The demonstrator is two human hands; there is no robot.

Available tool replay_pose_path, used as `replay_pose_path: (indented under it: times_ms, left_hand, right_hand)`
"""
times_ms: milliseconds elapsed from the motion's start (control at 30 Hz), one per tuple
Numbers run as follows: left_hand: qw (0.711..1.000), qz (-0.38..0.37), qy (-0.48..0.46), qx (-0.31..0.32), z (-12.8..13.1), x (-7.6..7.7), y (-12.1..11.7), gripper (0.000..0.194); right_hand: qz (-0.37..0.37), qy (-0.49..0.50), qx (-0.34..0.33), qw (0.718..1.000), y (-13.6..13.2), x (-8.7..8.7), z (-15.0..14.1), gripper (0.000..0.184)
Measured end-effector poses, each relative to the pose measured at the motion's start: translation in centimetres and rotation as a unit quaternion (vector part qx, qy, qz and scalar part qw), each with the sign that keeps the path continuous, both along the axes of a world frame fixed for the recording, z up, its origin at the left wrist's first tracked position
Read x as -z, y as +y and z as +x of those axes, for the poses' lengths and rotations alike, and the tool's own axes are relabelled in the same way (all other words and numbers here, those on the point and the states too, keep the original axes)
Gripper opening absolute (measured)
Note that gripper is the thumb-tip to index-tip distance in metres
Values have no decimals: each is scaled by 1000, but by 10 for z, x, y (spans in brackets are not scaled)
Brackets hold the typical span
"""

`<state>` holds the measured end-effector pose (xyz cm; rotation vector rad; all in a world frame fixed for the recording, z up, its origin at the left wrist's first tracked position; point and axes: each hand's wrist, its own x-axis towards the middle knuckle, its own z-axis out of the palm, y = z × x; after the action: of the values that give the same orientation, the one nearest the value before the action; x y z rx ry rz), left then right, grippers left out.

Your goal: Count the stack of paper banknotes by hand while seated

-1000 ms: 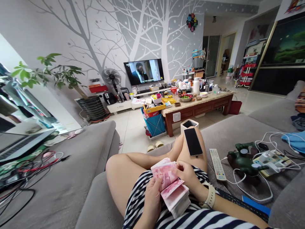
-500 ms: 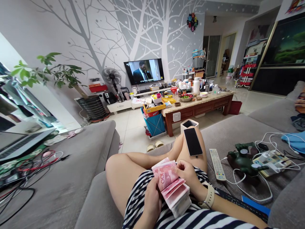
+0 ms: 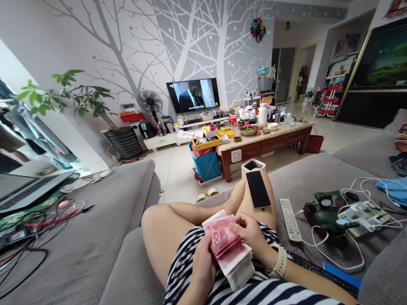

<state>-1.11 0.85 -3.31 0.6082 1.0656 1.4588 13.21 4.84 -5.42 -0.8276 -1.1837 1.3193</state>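
Observation:
A thick stack of pink banknotes [image 3: 237, 264] rests over my lap on the striped cloth. My left hand [image 3: 203, 260] is closed around its left side, with the thumb on top. The upper notes are folded back away from me, and "100" shows on the front one. My right hand [image 3: 248, 228], wearing a watch with a pale strap [image 3: 280, 262], pinches the right edge of these raised notes between thumb and fingers. Some fingers of both hands are hidden behind the notes. A smartphone [image 3: 257, 189] with a dark screen lies on my right leg.
On the sofa to my right lie a remote control [image 3: 290, 220], a dark green figure [image 3: 329, 214] and a power strip [image 3: 364, 218] with white cables. Tangled cables [image 3: 28, 241] and a laptop [image 3: 34, 190] are at left. Ahead stands a crowded coffee table [image 3: 267, 142].
The raised notes have come down slightly toward me, and loose notes fanned above the stack now lie closer together. Both hands stay nearly in place. The television picture differs.

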Motion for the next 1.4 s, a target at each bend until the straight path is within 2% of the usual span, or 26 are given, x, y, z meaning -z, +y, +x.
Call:
replay_pose_path:
  times_ms: [167, 533, 700, 1000, 1233, 1400]
  left_hand:
    - [999, 8, -31, 26, 1, -1, 1, 24]
    - [1000, 19, 2, 15, 0, 2, 2, 24]
    - [999, 35, 0, 33, 0, 0, 2, 27]
    - [999, 0, 9, 33, 0, 0, 2, 26]
    - [997, 28, 70, 24, 1, -5, 3, 18]
    - [998, 34, 51, 23, 2, -6, 3, 17]
  right_hand:
    - [-18, 10, -2, 1000, 2, -1, 0, 30]
    - [-28, 19, 21, 999, 0, -8, -1, 37]
    - [-32, 15, 22, 999, 1, -8, 0, 38]
    - [-34, 18, 15, 999, 3, -5, 2, 35]
    - [-3, 20, -20, 1000, -3, -17, 5, 35]
    - [7, 33, -38, 999, -9, -23, 6, 36]
